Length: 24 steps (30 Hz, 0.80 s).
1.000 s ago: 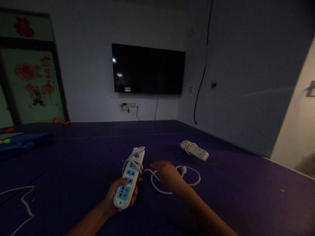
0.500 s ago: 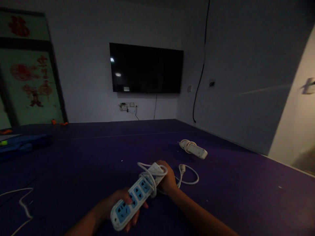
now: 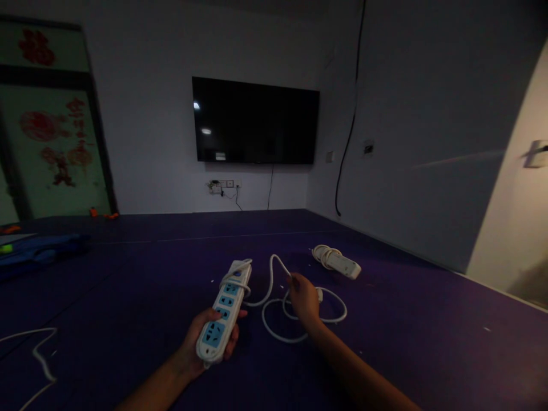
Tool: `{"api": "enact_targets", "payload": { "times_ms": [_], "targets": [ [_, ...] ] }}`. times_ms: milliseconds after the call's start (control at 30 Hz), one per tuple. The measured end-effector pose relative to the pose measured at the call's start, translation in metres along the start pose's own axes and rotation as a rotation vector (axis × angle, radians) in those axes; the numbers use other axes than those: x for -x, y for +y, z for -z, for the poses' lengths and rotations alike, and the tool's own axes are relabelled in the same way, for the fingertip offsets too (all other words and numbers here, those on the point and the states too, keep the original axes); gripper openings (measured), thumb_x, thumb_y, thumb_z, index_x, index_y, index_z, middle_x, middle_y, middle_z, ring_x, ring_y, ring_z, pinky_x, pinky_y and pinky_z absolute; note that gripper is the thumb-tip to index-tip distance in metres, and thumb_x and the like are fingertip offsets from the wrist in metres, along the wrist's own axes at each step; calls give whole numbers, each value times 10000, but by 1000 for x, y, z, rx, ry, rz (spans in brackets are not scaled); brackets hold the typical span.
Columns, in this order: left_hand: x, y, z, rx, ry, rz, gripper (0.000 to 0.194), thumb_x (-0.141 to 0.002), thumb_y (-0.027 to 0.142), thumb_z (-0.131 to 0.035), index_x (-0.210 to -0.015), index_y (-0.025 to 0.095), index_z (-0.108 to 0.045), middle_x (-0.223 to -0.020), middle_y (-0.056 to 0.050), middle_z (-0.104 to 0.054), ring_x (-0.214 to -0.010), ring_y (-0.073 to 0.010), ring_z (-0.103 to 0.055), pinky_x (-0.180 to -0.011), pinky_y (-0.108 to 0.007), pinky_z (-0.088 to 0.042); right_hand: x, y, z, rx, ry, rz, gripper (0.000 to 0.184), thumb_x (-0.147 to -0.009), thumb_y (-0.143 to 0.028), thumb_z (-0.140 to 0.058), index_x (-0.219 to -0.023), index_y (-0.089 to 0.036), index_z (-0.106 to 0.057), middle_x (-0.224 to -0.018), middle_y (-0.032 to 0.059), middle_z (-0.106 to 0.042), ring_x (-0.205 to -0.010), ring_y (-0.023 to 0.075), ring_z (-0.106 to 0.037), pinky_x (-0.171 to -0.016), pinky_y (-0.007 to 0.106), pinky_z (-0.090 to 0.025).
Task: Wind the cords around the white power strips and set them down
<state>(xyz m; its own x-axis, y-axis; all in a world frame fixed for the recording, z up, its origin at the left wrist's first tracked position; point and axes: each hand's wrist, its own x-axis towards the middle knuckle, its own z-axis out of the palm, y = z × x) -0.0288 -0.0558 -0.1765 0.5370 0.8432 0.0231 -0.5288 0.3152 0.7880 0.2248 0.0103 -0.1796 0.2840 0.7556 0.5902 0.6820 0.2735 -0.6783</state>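
Note:
A white power strip with blue socket faces is gripped near its lower end by my left hand, thumb across the sockets. Part of its white cord still loops around the far end of the strip. From there the cord rises in a bend to my right hand, whose fingers are pinched on it. More cord lies in loose loops on the purple surface under and beside the right hand. The plug shows just behind that hand, partly hidden.
A second power strip, its cord wound around it, lies on the purple surface beyond my right hand. Another white cord lies at the left. Blue cloth is at the far left. A television hangs on the wall.
My right hand has moved away from the strip to the right, drawing cord off it, so fewer loops wrap the strip. The left hand has turned the strip more upright.

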Motion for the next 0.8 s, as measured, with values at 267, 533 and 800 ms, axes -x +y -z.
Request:
{"api": "enact_targets", "payload": {
  "times_ms": [267,533,800],
  "targets": [
    [3,11,-9,127,169,-68,390,-762,273,-516,-1040,23,-631,-656,-93,-659,-495,-142,-587,-468,-236,-464,3,-3,0,105,94,205,347,-897,-223,-380,-1104,-165,-652,-993,115,-700,-925,232,-643,-817,366,-489],
    [-1,-4,2,-23,6,-57,483,-765,363,-511,-1093,28,-629,-645,-99,-665,-454,-163,-586,-409,-237,-407,27,-39,1,80,-68,717,299,-884,-171,-457,-1125,-233,-622,-1088,68,-668,-1029,197,-587,-893,376,-481],
    [0,-7,11,-83,-329,312,512,-677,326,-522,-1071,23,-648,-668,-128,-687,-503,-210,-634,-413,-253,-439,28,-35,-8,137,-233,618,384,-764,-112,-548,-1129,-195,-635,-1175,99,-632,-1136,247,-528,-958,400,-442]
  ]
}}
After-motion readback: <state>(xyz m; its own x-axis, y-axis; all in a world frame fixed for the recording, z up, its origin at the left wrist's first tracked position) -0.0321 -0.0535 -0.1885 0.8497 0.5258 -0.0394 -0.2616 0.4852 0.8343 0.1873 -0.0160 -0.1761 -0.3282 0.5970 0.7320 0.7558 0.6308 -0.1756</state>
